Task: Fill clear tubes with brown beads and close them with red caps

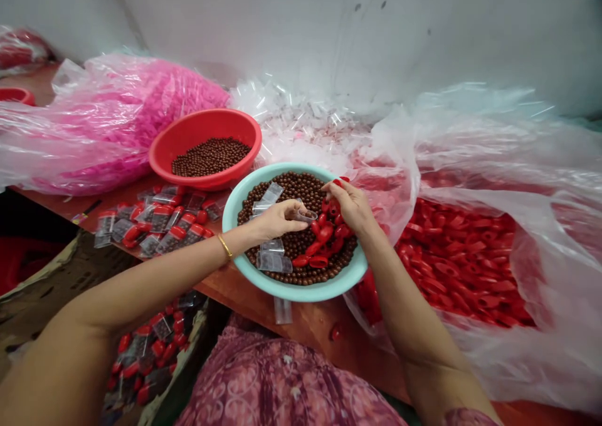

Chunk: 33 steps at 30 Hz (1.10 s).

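Note:
A light blue basin (230,216) holds brown beads (301,191), clear plastic containers (274,261) and red caps (324,233). Over its middle, my left hand (278,218) is closed round a clear container (305,215) with its open end toward the right. My right hand (348,203) is above the basin's right side, fingers pinched on a red cap (339,181) that is partly hidden behind the fingertips. The two hands are apart.
Behind stands a red basin (160,153) of brown beads. Filled, red-capped containers (162,219) lie left; more fill a box (150,357) below. Plastic bags hold pink pieces (155,93), clear containers (310,115) and red caps (461,263). One container (283,310) lies at the table's edge.

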Tool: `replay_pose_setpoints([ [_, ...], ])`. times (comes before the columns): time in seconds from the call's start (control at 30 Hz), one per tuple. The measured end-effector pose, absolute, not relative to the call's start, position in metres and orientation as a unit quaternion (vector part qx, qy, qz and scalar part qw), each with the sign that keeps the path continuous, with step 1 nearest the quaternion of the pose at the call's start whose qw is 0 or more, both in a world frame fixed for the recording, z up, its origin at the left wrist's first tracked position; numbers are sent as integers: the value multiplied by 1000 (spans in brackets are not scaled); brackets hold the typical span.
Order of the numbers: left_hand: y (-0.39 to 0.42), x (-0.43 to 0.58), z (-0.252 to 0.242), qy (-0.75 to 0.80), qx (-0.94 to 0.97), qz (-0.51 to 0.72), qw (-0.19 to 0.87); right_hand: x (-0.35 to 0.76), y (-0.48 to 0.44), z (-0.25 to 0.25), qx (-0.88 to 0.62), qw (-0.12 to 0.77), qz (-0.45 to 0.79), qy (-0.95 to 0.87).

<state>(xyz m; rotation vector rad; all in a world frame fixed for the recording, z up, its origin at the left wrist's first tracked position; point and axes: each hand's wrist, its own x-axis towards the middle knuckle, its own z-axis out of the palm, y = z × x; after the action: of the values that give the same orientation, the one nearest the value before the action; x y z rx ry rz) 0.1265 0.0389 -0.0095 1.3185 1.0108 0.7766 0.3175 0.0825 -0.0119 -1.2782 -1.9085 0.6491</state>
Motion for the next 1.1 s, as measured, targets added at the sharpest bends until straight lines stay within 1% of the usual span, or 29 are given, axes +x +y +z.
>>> replay_pose_setpoints([
  [0.07,32,122,-5,432,541,349,632,317,79,-6,-500,389,235,-737],
  [0.13,26,120,-2,421,494,345,678,315,71,1,-498,405,233,-731],
  [0.23,21,118,0,397,450,338,725,309,56,10,-480,459,334,-669],
  [0.33,22,120,-1,378,461,353,721,301,41,13,-459,513,429,-584],
  [0.43,23,122,-1,352,495,347,714,295,30,10,-449,538,436,-565],
  [0.53,23,121,-2,335,510,353,709,294,21,3,-460,524,377,-610],
  [0.63,21,120,-2,337,532,365,686,297,13,-4,-462,479,333,-667],
  [0.87,16,123,0,343,551,335,683,304,6,1,-453,404,403,-685],
  [1.0,13,122,1,355,578,338,653,305,6,8,-452,367,368,-725],
  [1.1,13,122,-1,363,592,357,625,304,6,9,-459,388,329,-728],
])
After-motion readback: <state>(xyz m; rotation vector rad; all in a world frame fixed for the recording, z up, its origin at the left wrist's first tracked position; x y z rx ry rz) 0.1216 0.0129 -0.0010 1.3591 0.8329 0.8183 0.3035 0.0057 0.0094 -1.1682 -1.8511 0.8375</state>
